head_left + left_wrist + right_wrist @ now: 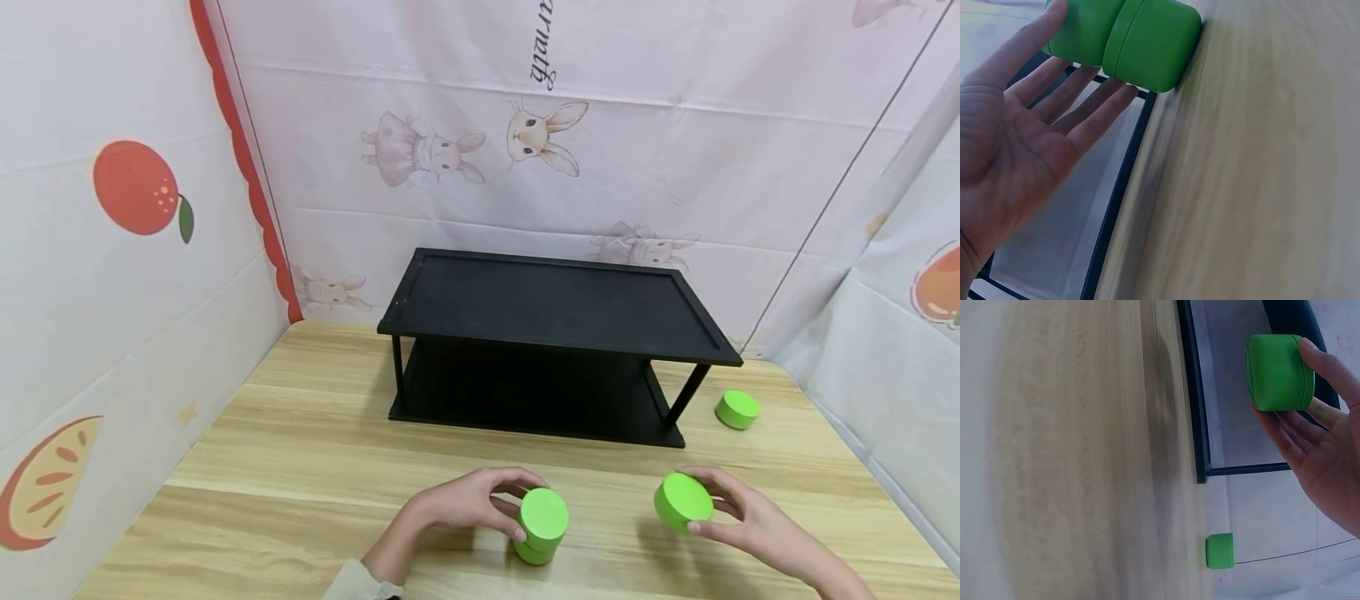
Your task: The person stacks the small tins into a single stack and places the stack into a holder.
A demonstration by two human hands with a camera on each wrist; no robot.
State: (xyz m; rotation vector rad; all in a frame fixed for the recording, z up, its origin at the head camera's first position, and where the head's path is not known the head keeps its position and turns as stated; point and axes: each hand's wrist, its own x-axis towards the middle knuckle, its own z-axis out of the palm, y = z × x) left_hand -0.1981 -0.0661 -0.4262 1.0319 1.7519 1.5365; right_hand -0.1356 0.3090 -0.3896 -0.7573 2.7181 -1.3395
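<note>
At six o'clock, your left hand pinches the upper green tin atop a lower tin; at four, your right hand grips a raised tin.

Left hand, right hand in apparent pinches

A pale greyish-beige sleeve clothes the left arm, stopping short of the bare wrist. A small black piece, too cropped to identify, shows at its edge. The right forearm is bare.
</note>
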